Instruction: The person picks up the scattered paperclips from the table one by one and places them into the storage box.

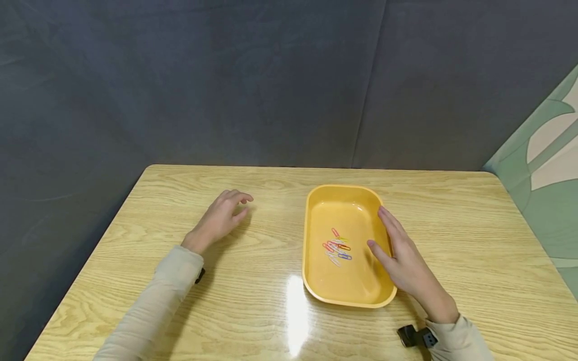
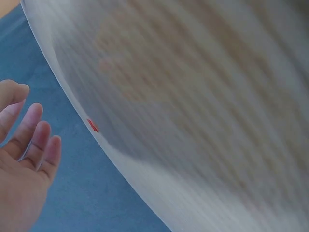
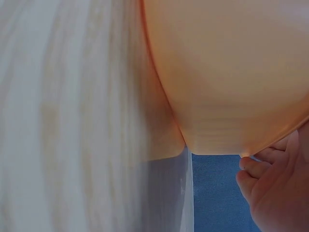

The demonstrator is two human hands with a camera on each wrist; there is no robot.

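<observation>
A yellow rectangular tray (image 1: 349, 300) stands on the wooden table, right of centre. Several coloured paper clips (image 1: 337, 246) lie in a loose cluster on its floor: red, pink, yellow, blue and white. My right hand (image 1: 404, 260) is at the tray's right rim, fingers fairly straight along it and thumb reaching over the inside. In the right wrist view its fingers (image 3: 255, 169) show beside the tray's outer wall (image 3: 222, 111). My left hand (image 1: 222, 214) hovers over the table left of the tray, fingers loosely bent, holding nothing. A small red thing (image 2: 92, 125) lies near the table edge in the left wrist view.
The light wood-grain table (image 1: 262, 311) carries the tray and has a bright glare patch at its front. Dark cloth (image 1: 253, 85) hangs behind it. A green-and-white patterned surface (image 1: 546, 165) borders the right side.
</observation>
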